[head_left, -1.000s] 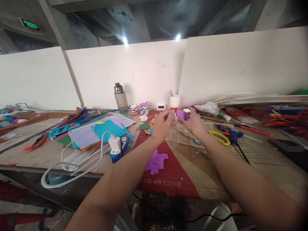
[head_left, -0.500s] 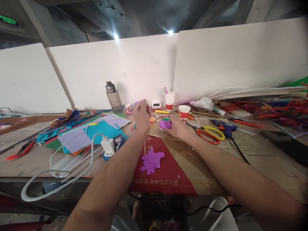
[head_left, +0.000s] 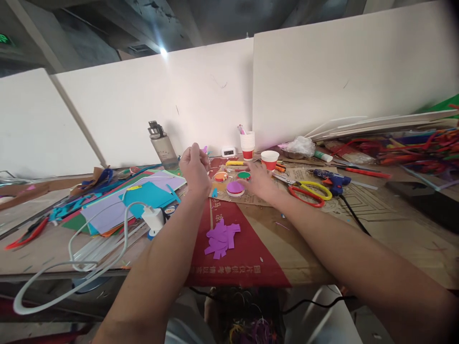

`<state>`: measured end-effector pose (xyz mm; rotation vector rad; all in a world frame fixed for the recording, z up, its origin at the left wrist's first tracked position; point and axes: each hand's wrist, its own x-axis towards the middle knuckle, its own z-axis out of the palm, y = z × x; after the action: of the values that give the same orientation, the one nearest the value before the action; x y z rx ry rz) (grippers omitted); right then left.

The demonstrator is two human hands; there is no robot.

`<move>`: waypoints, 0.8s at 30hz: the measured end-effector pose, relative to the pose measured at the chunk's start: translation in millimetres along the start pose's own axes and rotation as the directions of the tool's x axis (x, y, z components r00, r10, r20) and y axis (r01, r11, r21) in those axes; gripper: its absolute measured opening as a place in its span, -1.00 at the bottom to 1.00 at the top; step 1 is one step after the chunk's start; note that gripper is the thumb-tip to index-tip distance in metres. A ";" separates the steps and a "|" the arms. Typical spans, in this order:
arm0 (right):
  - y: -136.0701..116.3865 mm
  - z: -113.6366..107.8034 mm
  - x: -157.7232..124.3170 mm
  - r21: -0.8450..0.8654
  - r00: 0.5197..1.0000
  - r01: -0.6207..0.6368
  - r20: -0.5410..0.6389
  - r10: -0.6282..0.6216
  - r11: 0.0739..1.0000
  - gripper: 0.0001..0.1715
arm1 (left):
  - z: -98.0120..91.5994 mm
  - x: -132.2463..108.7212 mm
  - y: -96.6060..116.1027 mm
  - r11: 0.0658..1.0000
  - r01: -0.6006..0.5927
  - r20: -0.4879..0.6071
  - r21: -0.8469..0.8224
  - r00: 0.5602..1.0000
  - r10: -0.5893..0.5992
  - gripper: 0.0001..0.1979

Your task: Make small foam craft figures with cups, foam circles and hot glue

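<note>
My left hand (head_left: 195, 167) is raised above the table with its fingers pinched together on a small purple scrap (head_left: 204, 149). My right hand (head_left: 258, 180) rests low on the newspaper, fingers spread flat, just right of a purple-topped round piece (head_left: 235, 188). Behind that piece lie an orange-topped round (head_left: 220, 176) and a green-topped round (head_left: 244, 175). A red-and-white paper cup (head_left: 269, 159) stands just beyond my right hand. Nearer to me, a pile of purple paper strips (head_left: 219, 237) lies on the red sheet (head_left: 233, 253).
Coloured paper sheets (head_left: 143, 198) and a white charger with cable (head_left: 152, 217) fill the left. A water bottle (head_left: 162, 144), stacked cups (head_left: 247, 145) and a small clock (head_left: 228, 152) stand at the white partition. Scissors (head_left: 308, 193) and a glue gun (head_left: 332, 180) lie at right.
My right hand set the purple-topped piece down on the newspaper and let it go, then opened flat beside it. My left hand drew back to the left, still pinched.
</note>
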<state>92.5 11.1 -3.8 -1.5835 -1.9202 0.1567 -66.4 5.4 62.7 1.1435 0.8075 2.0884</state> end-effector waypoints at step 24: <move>31.9 15.9 11.2 -0.292 0.980 0.054 0.200 0.006 0.955 -0.60 | -8.6 16.6 -0.9 0.998 -0.064 -0.088 0.006 0.994 0.064 -0.55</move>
<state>109.9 34.7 -27.0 -1.7944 -2.2000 0.0163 -81.0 16.6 66.4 1.0991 0.8256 2.2045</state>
